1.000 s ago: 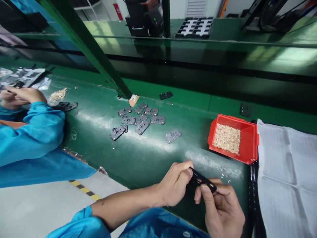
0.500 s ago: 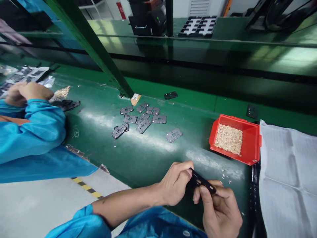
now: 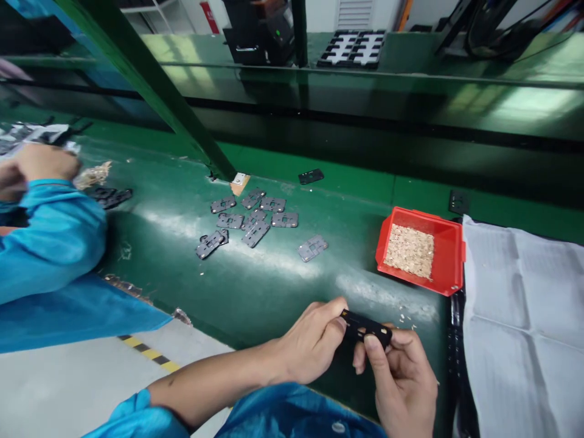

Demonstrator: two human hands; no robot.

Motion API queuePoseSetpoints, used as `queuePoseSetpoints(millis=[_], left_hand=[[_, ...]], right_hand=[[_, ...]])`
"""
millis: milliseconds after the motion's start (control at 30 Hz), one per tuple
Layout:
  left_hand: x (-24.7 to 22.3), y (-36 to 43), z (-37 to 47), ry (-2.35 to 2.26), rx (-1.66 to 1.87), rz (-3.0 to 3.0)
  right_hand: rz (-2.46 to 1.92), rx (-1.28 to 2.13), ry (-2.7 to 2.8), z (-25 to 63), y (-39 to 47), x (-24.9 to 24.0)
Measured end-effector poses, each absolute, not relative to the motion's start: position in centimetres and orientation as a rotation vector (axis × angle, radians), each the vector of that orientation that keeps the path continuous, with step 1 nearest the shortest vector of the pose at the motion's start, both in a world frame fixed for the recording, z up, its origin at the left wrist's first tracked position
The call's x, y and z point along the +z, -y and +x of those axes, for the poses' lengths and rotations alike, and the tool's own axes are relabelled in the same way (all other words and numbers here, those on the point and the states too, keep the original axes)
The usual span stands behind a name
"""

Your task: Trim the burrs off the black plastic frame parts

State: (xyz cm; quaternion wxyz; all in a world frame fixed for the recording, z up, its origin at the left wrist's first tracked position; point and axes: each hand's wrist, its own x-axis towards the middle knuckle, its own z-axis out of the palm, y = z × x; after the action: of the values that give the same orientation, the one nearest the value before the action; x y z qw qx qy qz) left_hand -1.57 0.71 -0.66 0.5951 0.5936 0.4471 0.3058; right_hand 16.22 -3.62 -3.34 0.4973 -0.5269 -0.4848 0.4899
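Hands grip a flat, slotted black plate, probably plastic.

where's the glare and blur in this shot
Head view: pale glare streaks the green bench below the loose plates; head view: the co-worker's hand at left looks soft; head view: the held plate is dark, its fine detail hard to read.

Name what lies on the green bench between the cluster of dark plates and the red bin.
The head view shows one lone plate between them, touching neither the cluster nor the red bin.
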Motion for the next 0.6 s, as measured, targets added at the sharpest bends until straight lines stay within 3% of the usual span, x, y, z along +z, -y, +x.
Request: queuePoseSetpoints(millis=[233,600], left_hand=[[1.0,-0.4,-1.5,-1.192,0.489,1.523],[1.6,-0.4,-1.5,-1.145,0.432,1.569]], right_hand=[[-1.285,0.699,1.322,17.6,4.0,-4.4],[-1.362,0.448,1.629,18.6,3.1,-2.7]])
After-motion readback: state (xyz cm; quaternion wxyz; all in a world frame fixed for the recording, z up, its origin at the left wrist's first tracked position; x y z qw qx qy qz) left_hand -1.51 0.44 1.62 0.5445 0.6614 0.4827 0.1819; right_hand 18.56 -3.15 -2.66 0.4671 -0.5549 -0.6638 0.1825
